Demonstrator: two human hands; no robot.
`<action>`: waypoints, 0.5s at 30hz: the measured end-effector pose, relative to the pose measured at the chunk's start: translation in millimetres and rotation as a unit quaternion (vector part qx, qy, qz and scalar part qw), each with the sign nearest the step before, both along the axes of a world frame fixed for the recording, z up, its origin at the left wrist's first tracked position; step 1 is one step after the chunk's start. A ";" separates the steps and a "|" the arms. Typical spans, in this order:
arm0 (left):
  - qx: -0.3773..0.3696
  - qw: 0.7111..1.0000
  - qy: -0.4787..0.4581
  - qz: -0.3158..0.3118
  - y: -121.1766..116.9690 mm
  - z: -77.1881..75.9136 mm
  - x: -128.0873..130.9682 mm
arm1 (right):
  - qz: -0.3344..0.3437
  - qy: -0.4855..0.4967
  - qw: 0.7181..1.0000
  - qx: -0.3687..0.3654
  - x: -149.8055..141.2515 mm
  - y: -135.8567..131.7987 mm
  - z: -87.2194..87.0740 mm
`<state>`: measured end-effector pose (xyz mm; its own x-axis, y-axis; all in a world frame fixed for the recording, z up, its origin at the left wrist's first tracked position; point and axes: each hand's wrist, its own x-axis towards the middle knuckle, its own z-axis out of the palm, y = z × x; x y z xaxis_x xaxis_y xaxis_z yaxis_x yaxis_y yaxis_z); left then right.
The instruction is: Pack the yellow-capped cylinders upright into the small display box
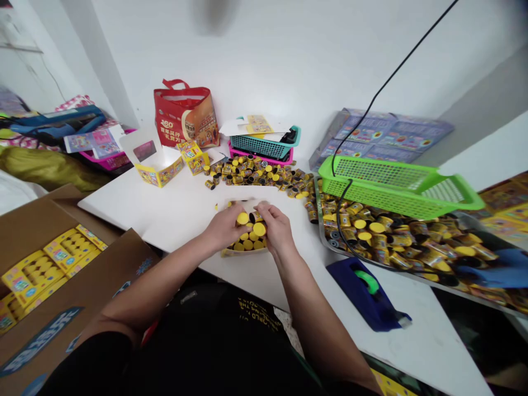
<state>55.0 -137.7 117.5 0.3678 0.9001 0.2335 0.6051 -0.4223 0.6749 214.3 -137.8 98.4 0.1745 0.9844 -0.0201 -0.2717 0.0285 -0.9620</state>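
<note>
Both hands point(225, 226) point(275, 228) grip small black cylinders with glossy yellow caps point(259, 229)

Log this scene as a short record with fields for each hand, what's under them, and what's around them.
Left hand: fingers at a yellow-capped canister
Right hand: beside the left hand, also among the canisters
Under hands: shallow yellow carton of yellow-capped canisters
Ahead: loose canister pile on a white table
Right: metal tray of canisters, green plastic basket on it
Front right: blue tape dispenser
Left: cardboard box of yellow packs
</note>
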 end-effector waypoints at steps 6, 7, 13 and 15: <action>0.071 0.988 0.119 -0.071 -3.9 -7.1 1.5 | 0.020 0.044 0.998 -0.027 12.4 -7.3 1.3; 0.079 0.984 0.141 -0.078 -4.8 -7.4 2.3 | 0.021 0.045 0.998 -0.031 13.2 -7.7 1.1; 0.115 0.944 0.292 -0.106 -3.5 -3.8 3.8 | -0.008 -0.026 1.000 0.014 20.1 -3.2 -6.6; 0.120 0.935 0.313 -0.113 -1.6 -2.6 4.3 | -0.016 -0.150 0.988 0.028 23.9 -1.6 -8.5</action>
